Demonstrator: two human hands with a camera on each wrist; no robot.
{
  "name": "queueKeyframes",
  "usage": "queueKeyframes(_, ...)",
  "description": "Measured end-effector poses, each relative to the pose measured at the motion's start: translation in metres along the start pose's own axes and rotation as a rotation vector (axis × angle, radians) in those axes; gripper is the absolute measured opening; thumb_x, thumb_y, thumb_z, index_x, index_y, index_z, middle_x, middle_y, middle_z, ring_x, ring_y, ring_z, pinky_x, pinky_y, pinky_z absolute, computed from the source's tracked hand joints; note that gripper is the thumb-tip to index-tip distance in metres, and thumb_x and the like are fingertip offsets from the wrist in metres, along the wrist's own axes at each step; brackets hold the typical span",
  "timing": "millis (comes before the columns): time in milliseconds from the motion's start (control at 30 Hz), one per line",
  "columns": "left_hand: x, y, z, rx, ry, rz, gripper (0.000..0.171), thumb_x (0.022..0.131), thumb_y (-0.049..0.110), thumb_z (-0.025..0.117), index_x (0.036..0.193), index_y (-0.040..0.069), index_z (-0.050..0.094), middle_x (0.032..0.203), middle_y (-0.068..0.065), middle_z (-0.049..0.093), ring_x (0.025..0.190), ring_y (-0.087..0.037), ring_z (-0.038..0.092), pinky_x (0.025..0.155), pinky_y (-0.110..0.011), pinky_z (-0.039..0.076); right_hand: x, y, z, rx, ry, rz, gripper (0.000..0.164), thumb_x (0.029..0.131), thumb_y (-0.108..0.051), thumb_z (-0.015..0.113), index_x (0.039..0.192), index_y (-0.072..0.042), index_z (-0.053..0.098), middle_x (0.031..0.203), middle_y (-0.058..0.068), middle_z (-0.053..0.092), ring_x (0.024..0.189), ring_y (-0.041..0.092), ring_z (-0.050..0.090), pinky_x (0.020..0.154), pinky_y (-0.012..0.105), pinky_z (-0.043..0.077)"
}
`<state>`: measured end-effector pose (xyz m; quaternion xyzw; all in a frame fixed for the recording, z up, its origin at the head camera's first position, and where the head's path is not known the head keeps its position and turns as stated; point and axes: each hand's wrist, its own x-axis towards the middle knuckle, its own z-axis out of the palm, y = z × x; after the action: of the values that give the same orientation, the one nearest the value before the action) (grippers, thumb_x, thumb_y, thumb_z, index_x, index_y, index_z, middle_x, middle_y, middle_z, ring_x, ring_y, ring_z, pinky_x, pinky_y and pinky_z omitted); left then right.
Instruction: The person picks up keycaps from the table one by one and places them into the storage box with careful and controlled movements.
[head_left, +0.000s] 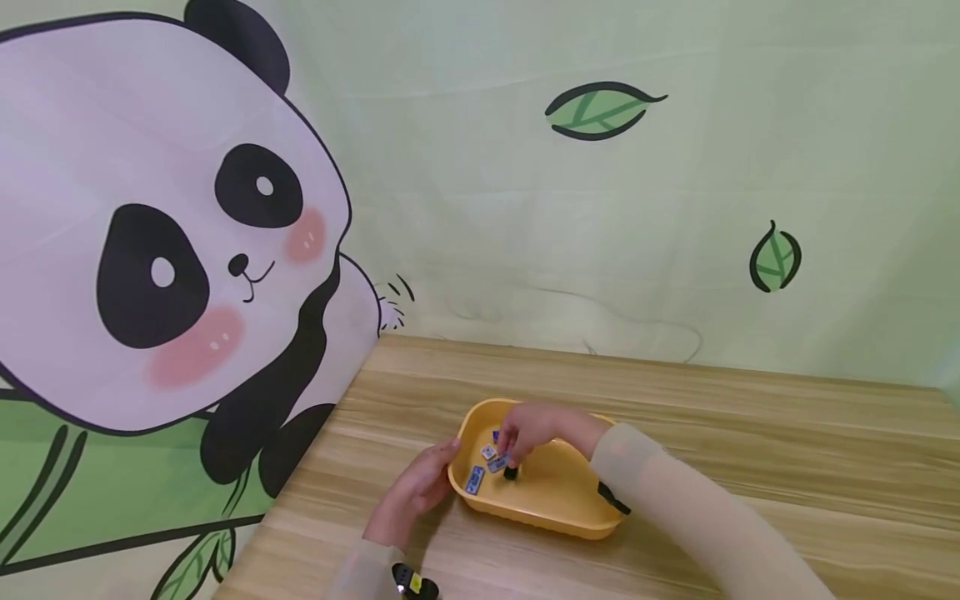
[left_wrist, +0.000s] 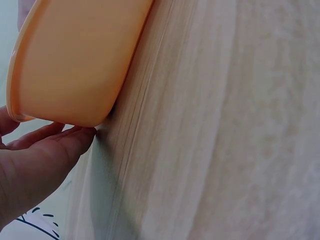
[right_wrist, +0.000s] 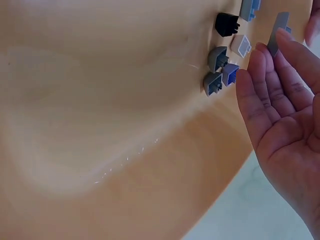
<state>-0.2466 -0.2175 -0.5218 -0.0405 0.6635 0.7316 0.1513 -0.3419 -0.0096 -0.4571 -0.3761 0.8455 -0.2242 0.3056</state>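
Note:
A yellow plastic tray (head_left: pixel 570 527) stands on the table, with several small keycaps at its left end. My left hand (head_left: pixel 422 482) holds the tray's left end, fingers against the outer wall and rim. Inside the tray, my right hand (head_left: pixel 536 423) pinches a grey-blue keycap (right_wrist: pixel 278 34) between thumb and fingertips. Near those fingers lie a black keycap (right_wrist: pixel 227 24), a white keycap (right_wrist: pixel 241 45), a purple-blue keycap (right_wrist: pixel 229 74) and dark grey keycaps (right_wrist: pixel 213 83). Another blue keycap (head_left: pixel 474 480) lies by the tray's left wall.
The wood-grain table (head_left: pixel 750 450) extends right of the tray. Behind it hangs a pale green backdrop (head_left: pixel 480 167) with leaf drawings and a large panda drawing (head_left: pixel 247 350) on the left. The right forearm crosses over the tray's right rim.

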Motion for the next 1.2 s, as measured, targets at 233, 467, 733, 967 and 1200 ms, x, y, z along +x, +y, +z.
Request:
queueKeyframes(233, 0.000, 0.000, -0.001, 0.013, -0.014, -0.003, 0.055, 0.112, 0.022, 0.030, 0.151, -0.018, 0.029, 0.152, -0.036, 0.040, 0.125, -0.014, 0.053, 0.106, -0.026, 0.044, 0.002, -0.006, 0.006, -0.034, -0.037, -0.019, 0.015, 0.086, -0.002, 0.077, 0.101, -0.002, 0.077, 0.095, 0.006, 0.078, 0.076, 0.002, 0.056, 0.067, 0.012, 0.044)
queueKeyframes(467, -0.001, -0.001, -0.001, 0.027, -0.013, -0.005, 0.055, 0.112, 0.022, 0.029, 0.151, -0.018, 0.028, 0.155, -0.035, 0.037, 0.136, -0.022, 0.046, 0.114, -0.034, 0.039, 0.003, -0.015, 0.012, -0.090, -0.067, -0.041, 0.014, 0.084, -0.002, 0.079, 0.098, -0.002, 0.077, 0.090, 0.003, 0.076, 0.071, 0.000, 0.053, 0.065, 0.010, 0.042)
queueKeyframes(733, -0.001, 0.000, -0.001, 0.025, -0.014, -0.002, 0.054, 0.112, 0.021, 0.029, 0.150, -0.018, 0.029, 0.153, -0.035, 0.039, 0.133, -0.019, 0.047, 0.112, -0.031, 0.040, 0.004, -0.024, 0.018, -0.082, -0.066, 0.015, 0.007, 0.085, -0.002, 0.078, 0.090, -0.006, 0.077, 0.086, -0.004, 0.066, 0.075, 0.006, 0.052, 0.066, 0.016, 0.040)
queueKeyframes(967, 0.000, 0.001, -0.001, 0.024, -0.006, -0.003, 0.054, 0.112, 0.021, 0.030, 0.150, -0.017, 0.030, 0.154, -0.033, 0.039, 0.134, -0.020, 0.047, 0.114, -0.034, 0.039, 0.007, -0.026, 0.020, -0.113, -0.068, 0.026, 0.006, 0.084, -0.002, 0.079, 0.087, -0.007, 0.076, 0.082, -0.006, 0.065, 0.075, 0.006, 0.051, 0.067, 0.016, 0.040)
queueKeyframes(1200, -0.001, -0.001, -0.001, 0.028, -0.006, -0.002, 0.055, 0.112, 0.021, 0.029, 0.150, -0.018, 0.030, 0.156, -0.034, 0.039, 0.138, -0.024, 0.046, 0.115, -0.035, 0.039, 0.008, -0.028, 0.026, -0.127, -0.067, 0.052, 0.008, 0.083, -0.001, 0.080, 0.085, -0.007, 0.076, 0.080, -0.007, 0.061, 0.075, 0.006, 0.050, 0.067, 0.017, 0.040)
